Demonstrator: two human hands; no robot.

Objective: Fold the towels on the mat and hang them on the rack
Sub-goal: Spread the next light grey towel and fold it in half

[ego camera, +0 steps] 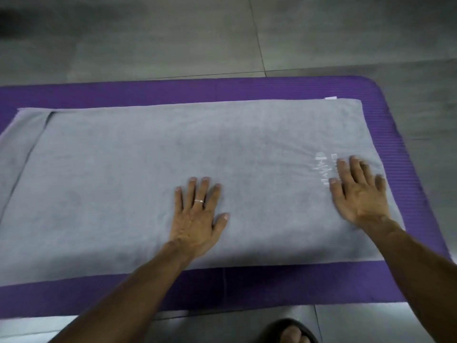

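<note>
A plain grey towel (138, 174) is seen, marked near its right end with pale white lettering (325, 170). The mat (247, 285) beneath is coloured deep purple and ribbed with fine lines. The floor tiles (173, 38) are shown in mottled grey, divided by thin dark joints. A silver-toned ring (199, 201) is worn.

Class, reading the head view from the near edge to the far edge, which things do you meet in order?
Foot in a dark sandal → near strip of the purple ribbed foam mat → flat grey terry towel → far strip of the mat → grey tiled floor.
</note>
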